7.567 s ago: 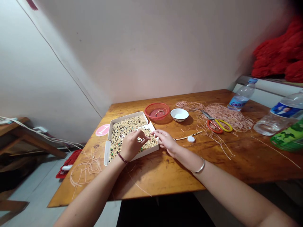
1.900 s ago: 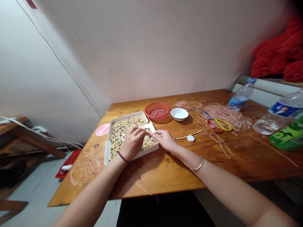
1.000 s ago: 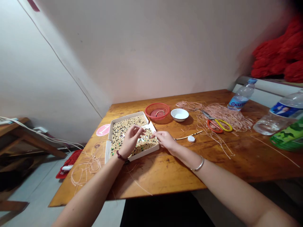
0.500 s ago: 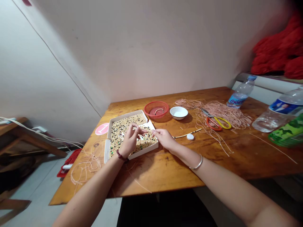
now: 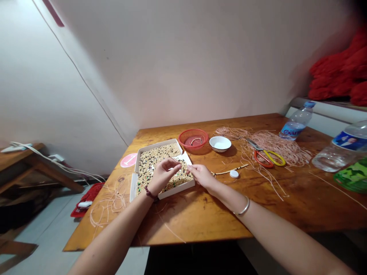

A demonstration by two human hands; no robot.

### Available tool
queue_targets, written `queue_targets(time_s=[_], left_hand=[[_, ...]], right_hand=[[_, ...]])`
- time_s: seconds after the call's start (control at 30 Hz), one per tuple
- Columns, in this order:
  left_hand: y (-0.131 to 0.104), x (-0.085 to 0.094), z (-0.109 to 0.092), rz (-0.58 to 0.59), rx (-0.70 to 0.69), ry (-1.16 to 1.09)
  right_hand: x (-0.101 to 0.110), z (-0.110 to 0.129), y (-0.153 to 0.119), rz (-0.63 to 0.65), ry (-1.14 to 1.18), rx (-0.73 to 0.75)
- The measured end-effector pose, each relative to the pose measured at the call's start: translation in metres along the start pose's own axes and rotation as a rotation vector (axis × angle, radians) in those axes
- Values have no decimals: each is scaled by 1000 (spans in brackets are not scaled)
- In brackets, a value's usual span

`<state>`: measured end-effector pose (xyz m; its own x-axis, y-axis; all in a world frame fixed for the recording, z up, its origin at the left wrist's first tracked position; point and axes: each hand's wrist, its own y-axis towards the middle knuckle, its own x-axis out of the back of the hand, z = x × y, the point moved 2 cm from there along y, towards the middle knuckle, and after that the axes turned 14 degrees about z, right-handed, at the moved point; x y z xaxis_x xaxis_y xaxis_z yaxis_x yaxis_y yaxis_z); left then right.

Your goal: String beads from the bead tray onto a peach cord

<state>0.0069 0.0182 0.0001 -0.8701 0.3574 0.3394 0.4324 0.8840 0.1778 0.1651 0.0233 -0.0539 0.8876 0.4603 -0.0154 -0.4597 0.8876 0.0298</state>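
Both hands are over a white cardboard box [image 5: 132,187] filled with small cream, black and green beads [image 5: 156,154]. My left hand [image 5: 163,176] hovers above the beads, fingers curled and thumb stretched toward the right hand; whatever lies between its fingertips is too small to make out. At the box's right edge, my right hand [image 5: 202,176] pinches thumb and fingers together on something I cannot make out. Just right of it lies a beaded strand [image 5: 226,172] on the table, beside a round white cap [image 5: 234,174].
Behind the box stand a red basket [image 5: 183,143] with a beaded loop inside and a white bowl [image 5: 219,148]. Scissors [image 5: 268,157] lie by a heap of pink cord [image 5: 279,147]. Bottles [image 5: 296,122] stand at the right; loose cord [image 5: 110,202] lies at the left edge.
The whole view has shifted slightly, so things sit a little lower and further right. My left hand's fingers have curled in more; my right hand keeps its pinch.
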Motion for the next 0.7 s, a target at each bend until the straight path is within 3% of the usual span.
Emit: queue_targets(time_s=[0.07,0.17,0.4,0.53,0.7], left_hand=[[1,-2,2,43,6,-7],[1,-2,4,11,-23,-23],[0,4,4,-61,-55,-16],[-2,8,5,-123,-61,5],[-5,10,3,-192,-148,119]], right_hand=[[-3,1,-1,61,93,-47],[-7,6,-4,143,183,-68],[-4,7,0,164,229,-36],[2,1,9,70,143,20],[9,11,-1,-217,-412,128]])
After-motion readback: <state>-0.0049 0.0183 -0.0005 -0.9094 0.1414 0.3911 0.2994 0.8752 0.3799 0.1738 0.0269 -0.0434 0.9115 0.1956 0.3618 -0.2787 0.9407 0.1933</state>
